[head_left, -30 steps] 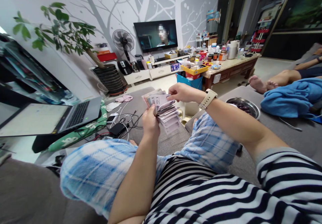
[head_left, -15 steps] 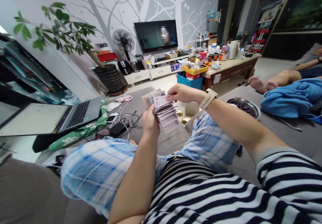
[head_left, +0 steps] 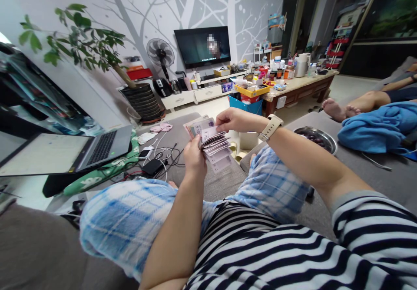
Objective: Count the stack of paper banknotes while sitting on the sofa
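Observation:
A fanned stack of banknotes point(head_left: 217, 147), pale purple with the figure 5 on some, is gripped at its lower left edge by my left hand point(head_left: 194, 155). Pinkish and greenish notes stick out at the stack's far left side. My right hand point(head_left: 230, 120), with a beige watch point(head_left: 273, 126) on its wrist, reaches over from the right. Its thumb and fingers pinch the upper edge of one note at the top of the fan. The fingertips of my left hand are partly hidden behind the notes.
Left of my legs lie an open laptop point(head_left: 100, 149), a black adapter point(head_left: 153, 167) and tangled cables. A metal bowl point(head_left: 332, 144) of dark round fruit and a blue cloth point(head_left: 379, 127) are on the right, near another person's feet point(head_left: 335, 109). A cluttered table point(head_left: 301, 82) stands ahead.
My right hand has shifted very slightly up and left at the top note, which now leans a little differently. My left hand keeps its hold on the stack. Subtitles have appeared on the television.

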A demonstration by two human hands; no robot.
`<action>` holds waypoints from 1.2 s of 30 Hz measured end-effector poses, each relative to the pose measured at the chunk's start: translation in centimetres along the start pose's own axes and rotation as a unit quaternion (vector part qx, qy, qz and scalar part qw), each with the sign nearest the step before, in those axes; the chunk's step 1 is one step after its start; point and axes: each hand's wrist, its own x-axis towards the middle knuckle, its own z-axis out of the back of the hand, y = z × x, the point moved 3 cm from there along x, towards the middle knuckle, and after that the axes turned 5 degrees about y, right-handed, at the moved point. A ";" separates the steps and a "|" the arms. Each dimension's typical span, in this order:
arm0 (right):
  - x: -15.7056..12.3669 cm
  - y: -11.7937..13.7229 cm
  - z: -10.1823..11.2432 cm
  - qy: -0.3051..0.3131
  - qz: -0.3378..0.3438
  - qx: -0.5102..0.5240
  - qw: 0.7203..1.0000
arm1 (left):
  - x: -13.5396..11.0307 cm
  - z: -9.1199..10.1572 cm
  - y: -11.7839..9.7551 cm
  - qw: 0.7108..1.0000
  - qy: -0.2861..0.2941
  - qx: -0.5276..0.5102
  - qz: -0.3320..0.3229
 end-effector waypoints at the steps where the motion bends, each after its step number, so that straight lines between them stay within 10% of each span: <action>1: -0.1 0.1 0.0 0.001 -0.001 0.004 1.000 | 0.0 0.1 0.0 1.000 -0.008 0.005 0.000; 24: -0.4 -0.1 -0.7 0.101 -0.035 0.024 0.994 | -0.1 0.0 -0.1 0.999 -0.009 -0.017 -0.028; 36: 0.0 -1.1 0.4 -0.034 -0.118 -0.117 0.986 | -0.6 -0.4 -0.2 0.998 0.048 -0.006 -0.033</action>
